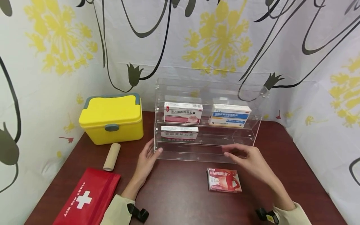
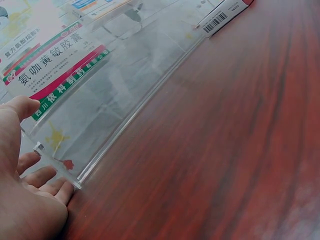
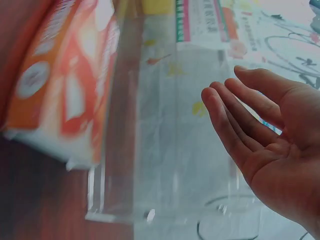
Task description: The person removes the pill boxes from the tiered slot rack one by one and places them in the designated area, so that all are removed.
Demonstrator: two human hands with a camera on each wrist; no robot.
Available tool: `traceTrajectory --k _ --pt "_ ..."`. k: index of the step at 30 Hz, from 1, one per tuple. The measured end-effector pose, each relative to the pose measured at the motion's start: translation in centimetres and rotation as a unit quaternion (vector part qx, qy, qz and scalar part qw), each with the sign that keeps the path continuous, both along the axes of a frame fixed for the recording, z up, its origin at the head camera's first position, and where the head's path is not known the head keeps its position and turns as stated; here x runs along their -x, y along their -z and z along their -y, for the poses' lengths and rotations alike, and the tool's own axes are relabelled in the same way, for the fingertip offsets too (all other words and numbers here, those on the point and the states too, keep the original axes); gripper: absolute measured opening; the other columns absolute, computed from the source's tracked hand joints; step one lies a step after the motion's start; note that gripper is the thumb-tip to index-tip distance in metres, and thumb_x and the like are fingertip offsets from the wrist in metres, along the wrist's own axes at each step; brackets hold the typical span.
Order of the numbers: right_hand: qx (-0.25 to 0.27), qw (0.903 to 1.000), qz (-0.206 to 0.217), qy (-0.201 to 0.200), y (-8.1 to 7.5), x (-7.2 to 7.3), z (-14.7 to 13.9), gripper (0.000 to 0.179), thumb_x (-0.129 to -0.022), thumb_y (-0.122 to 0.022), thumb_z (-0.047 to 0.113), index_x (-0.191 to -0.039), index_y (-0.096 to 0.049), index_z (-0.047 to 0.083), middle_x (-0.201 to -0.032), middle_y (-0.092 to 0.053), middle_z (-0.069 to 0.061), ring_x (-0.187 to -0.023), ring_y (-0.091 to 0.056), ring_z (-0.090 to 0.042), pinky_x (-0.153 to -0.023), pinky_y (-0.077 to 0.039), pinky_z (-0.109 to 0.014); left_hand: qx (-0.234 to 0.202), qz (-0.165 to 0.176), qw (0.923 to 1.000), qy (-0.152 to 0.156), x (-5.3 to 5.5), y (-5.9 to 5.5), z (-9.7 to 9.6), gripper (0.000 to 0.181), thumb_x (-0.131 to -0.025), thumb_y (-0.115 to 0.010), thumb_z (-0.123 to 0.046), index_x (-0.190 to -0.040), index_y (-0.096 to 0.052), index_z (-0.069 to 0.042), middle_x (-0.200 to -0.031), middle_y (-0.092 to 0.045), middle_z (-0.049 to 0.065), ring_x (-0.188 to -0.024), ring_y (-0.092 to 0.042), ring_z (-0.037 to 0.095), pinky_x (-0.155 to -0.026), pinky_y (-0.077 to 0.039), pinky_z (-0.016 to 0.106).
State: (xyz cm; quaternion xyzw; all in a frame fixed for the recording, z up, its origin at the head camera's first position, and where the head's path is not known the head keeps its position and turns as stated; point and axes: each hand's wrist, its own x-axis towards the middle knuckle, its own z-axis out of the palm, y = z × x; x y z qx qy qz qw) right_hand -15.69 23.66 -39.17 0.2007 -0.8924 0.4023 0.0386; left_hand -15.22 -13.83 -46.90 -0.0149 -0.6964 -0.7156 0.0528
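The red-and-orange ibuprofen capsule box [image 1: 224, 180] lies on the table [image 1: 180, 200], at six o'clock from the fingertips of the right hand [image 1: 247, 157], which are loosely parted and hold nothing. The left hand [image 1: 146, 156] straddles the left end of the clear acrylic rack [image 1: 180, 155], thumb spread well apart from relaxed fingers. The left wrist view, at one o'clock, adds the ibuprofen box's barcode, unseen from the head.

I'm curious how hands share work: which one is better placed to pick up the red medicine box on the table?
Probably the right hand: it is empty and close to the red medicine box. The left hand is farther off, holding the clear rack by its left end.
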Motion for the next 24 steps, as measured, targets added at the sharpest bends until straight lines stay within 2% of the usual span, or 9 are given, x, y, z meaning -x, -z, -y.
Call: traceTrajectory --k 3,7,10,15,19,24 --pt "0.005 0.9998 -0.014 -0.012 -0.7 0.6 1.3 0.023 -0.090 -0.074 0.023 -0.113 -0.072 0.021 -0.106 -0.071 0.006 -0.093 -0.067 -0.011 -0.076 -0.054 -0.024 0.008 -0.002 1.0000 0.000 0.0 -0.1 0.0 0.061 -0.095 -0.067 -0.018 -0.148 -0.039 -0.005 -0.147 -0.043 0.016 -0.134 -0.041 0.027 -0.109 -0.034 0.037" --pt "-0.005 0.9988 -0.041 -0.026 -1.8 1.4 2.9 0.021 -0.091 -0.072 0.026 -0.112 -0.072 0.026 -0.106 -0.070 0.010 -0.096 -0.065 -0.007 -0.076 -0.054 -0.024 0.008 -0.005 1.0000 0.000 0.1 0.1 0.0 0.061 -0.095 -0.067 -0.018 -0.147 -0.039 -0.005 -0.147 -0.043 0.016 -0.134 -0.041 0.027 -0.109 -0.034 0.038" --pt "0.000 0.9979 -0.048 -0.043 -2.6 1.9 3.8 0.020 -0.091 -0.072 0.027 -0.111 -0.072 0.028 -0.107 -0.070 0.011 -0.098 -0.065 -0.007 -0.077 -0.055 -0.027 -0.003 -0.009 1.0000 0.002 0.7 1.2 -0.1 0.060 -0.095 -0.067 -0.018 -0.148 -0.039 -0.007 -0.147 -0.043 0.014 -0.135 -0.041 0.025 -0.110 -0.033 0.038" --pt "0.001 0.9957 -0.067 -0.063 -3.6 3.0 5.1 0.021 -0.091 -0.072 0.025 -0.112 -0.073 0.020 -0.110 -0.069 0.010 -0.102 -0.064 -0.009 -0.079 -0.055 -0.028 -0.011 -0.013 0.9998 -0.006 1.5 3.0 -0.1 0.061 -0.094 -0.069 -0.025 -0.147 -0.042 -0.014 -0.146 -0.045 0.009 -0.134 -0.042 0.020 -0.110 -0.033 0.037" --pt "0.005 0.9933 -0.088 -0.075 -4.0 4.0 6.1 0.021 -0.091 -0.072 0.022 -0.112 -0.074 0.018 -0.112 -0.068 0.008 -0.108 -0.061 -0.010 -0.082 -0.054 -0.032 -0.010 -0.023 0.9996 -0.013 1.4 3.3 0.0 0.062 -0.092 -0.071 -0.030 -0.146 -0.044 -0.016 -0.144 -0.047 0.007 -0.132 -0.044 0.020 -0.110 -0.034 0.038" --pt "0.015 0.9926 -0.084 -0.087 -3.7 5.0 7.3 0.021 -0.091 -0.073 0.022 -0.112 -0.074 0.018 -0.109 -0.069 0.007 -0.106 -0.061 -0.009 -0.083 -0.054 -0.035 -0.007 -0.025 0.9995 -0.017 1.3 3.3 0.1 0.063 -0.091 -0.071 -0.034 -0.145 -0.045 -0.017 -0.144 -0.047 0.006 -0.132 -0.044 0.020 -0.110 -0.033 0.041"
